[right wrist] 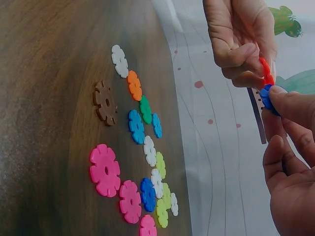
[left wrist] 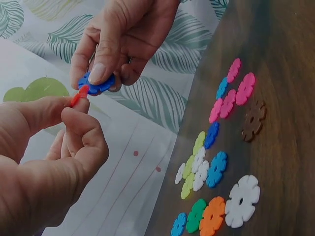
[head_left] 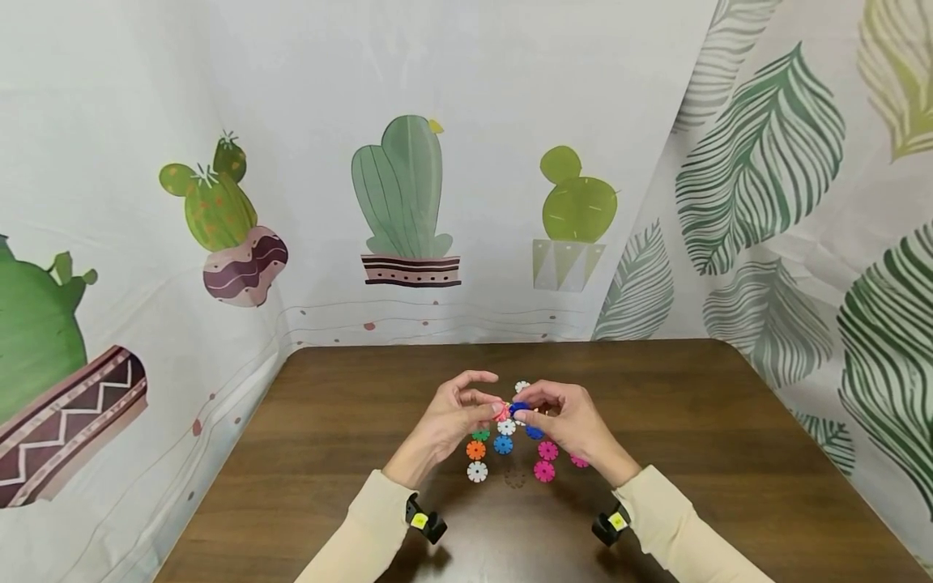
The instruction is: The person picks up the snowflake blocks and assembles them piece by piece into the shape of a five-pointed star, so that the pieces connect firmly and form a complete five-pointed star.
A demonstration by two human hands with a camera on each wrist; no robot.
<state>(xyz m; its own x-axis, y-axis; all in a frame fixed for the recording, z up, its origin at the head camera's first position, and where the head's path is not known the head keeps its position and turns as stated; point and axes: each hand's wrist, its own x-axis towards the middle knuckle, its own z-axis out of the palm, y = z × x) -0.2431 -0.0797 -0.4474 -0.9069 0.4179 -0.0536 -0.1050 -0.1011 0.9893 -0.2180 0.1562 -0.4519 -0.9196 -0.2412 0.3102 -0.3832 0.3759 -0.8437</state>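
Above the table, my left hand [head_left: 450,414] pinches a red flower-shaped interlocking disc [left wrist: 79,95] between thumb and fingertips. My right hand [head_left: 572,411] grips a dark blue disc [left wrist: 102,87] of the same notched kind, thumb pressed on its face. In both wrist views the two discs meet edge to edge, the red one turned at an angle to the blue. The fingers cover much of the red disc. Below the hands lie loose discs, among them an orange disc [head_left: 476,450], a light blue disc [head_left: 503,444] and a pink disc [head_left: 544,471].
A brown disc [right wrist: 105,103] blends with the dark wooden table [head_left: 328,453]. White, green [right wrist: 145,109] and yellow-green discs [left wrist: 187,184] lie close together on it. Behind the table hangs a cloth [head_left: 496,97] printed with cacti and leaves.
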